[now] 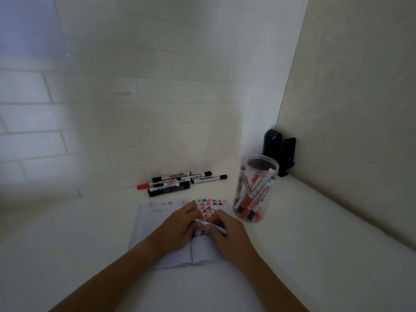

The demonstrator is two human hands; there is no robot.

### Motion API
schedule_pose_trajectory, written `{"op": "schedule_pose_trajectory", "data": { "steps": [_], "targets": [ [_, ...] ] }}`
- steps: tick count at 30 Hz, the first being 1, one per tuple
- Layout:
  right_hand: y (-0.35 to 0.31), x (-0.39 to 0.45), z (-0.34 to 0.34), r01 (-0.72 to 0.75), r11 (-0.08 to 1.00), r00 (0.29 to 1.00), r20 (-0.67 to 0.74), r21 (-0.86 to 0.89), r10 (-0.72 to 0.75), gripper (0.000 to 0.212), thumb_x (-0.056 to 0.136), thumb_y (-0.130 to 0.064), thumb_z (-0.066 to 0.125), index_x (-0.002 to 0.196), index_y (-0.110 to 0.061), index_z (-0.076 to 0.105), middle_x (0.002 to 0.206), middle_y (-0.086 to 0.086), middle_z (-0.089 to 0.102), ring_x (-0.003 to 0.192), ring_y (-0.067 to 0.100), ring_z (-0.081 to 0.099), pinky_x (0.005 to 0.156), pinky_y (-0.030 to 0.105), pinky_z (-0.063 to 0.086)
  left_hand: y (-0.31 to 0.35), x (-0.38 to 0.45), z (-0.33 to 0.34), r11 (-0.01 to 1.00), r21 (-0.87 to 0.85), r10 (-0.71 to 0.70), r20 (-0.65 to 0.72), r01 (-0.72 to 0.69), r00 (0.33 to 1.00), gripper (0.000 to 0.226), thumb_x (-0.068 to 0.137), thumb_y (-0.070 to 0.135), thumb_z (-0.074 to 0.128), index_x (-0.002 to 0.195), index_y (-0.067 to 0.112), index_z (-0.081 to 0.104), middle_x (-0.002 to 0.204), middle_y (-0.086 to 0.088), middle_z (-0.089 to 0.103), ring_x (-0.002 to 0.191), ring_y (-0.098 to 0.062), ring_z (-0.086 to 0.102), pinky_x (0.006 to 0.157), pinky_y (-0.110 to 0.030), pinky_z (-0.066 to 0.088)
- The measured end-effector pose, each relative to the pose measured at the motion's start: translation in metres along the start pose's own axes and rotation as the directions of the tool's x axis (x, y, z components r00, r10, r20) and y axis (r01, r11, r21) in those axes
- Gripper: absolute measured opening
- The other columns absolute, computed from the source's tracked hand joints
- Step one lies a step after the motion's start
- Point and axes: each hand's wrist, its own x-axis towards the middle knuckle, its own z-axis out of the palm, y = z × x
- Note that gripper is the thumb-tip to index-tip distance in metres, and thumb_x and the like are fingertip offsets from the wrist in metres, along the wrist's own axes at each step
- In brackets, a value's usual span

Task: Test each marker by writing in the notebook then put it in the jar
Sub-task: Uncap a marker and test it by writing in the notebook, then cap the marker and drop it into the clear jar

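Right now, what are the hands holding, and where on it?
Both hands, left hand and right hand, grip one white-barrelled marker along its barrel; its ends are hidden.

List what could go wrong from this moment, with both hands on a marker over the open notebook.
1. Both the left hand and right hand grip the marker right above the written page of the notebook; a slip could smear ink.
2. The jar is already crowded with markers leaning every way, so another may jam or tip it.
3. The loose markers by the wall could roll.
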Motion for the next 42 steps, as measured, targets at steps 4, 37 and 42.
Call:
{"op": "schedule_pose_trajectory", "data": {
  "steps": [4, 37, 42],
  "targets": [
    [-0.005, 0.002, -0.004, -0.041, 0.998, 0.996, -0.082, -0.041, 0.038, 0.013, 0.093, -0.012, 0.067, 0.095, -0.024, 0.063, 0.083, -0.013, 0.065, 0.078, 0.007, 0.063, 0.064, 0.017, 0.048, 0.009, 0.002, -0.002, 0.990, -0.089, -0.114, -0.062, 0.108, 0.992, 0.024, 0.101, 0.028, 0.053, 0.123, 0.021, 0.050, 0.113, 0.012, 0.046, 0.091, -0.003, 0.052, 0.080, -0.014, 0.042],
    [-0.061, 0.078, -0.116, -0.051, 0.875, 0.817, -0.525, -0.481, -0.241, 0.008, 0.099, -0.021, 0.061, 0.094, -0.015, 0.060, 0.081, -0.004, 0.061, 0.067, 0.009, 0.058, 0.062, 0.020, 0.048, -0.015, 0.003, 0.006, 0.922, 0.202, -0.328, -0.049, 0.331, 0.943, 0.057, 0.088, 0.059, 0.021, 0.119, 0.033, 0.062, 0.127, 0.015, 0.056, 0.133, -0.010, 0.038, 0.111, -0.039, 0.023],
    [-0.045, 0.046, -0.053, 0.118, 0.824, 0.940, -0.205, -0.555, -0.272, 0.010, 0.096, -0.025, 0.049, 0.090, -0.020, 0.056, 0.082, -0.009, 0.053, 0.066, 0.005, 0.049, 0.061, 0.013, 0.041, -0.016, 0.004, 0.006, 0.919, 0.208, -0.327, -0.067, 0.333, 0.943, 0.047, 0.088, 0.056, 0.026, 0.113, 0.035, 0.060, 0.118, 0.018, 0.054, 0.120, -0.004, 0.043, 0.108, -0.038, 0.031]
  ]
}}
